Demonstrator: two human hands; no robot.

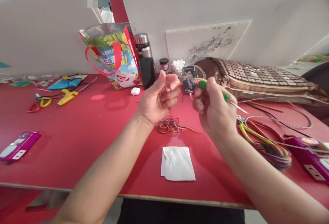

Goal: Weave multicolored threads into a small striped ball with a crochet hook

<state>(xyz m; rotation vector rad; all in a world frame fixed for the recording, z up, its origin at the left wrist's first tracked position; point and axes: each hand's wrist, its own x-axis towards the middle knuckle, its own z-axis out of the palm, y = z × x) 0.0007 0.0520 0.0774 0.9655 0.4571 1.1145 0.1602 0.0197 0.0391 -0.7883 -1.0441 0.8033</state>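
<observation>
My left hand (160,97) is raised over the table, its fingers curled in and the thumb near the index finger. Whatever is in its fingers is too thin or hidden to make out. Below it lies a loose tangle of thin coloured wires (171,125), with a strand rising toward that hand. My right hand (217,105) is closed around a green-handled screwdriver (202,84). Its thin metal shaft points right, and the multicoloured handle end sticks out to the left. Nearer the front edge is a folded white tissue (178,164).
Yellow-and-red pliers (244,133), a wire coil (273,153) and a purple power strip (308,158) lie right. Behind stand a shopping bag (115,59), dark phone (147,73), lit phone (189,79) and brown bag (246,80). Left are a glue gun (67,96) and another purple strip (20,145).
</observation>
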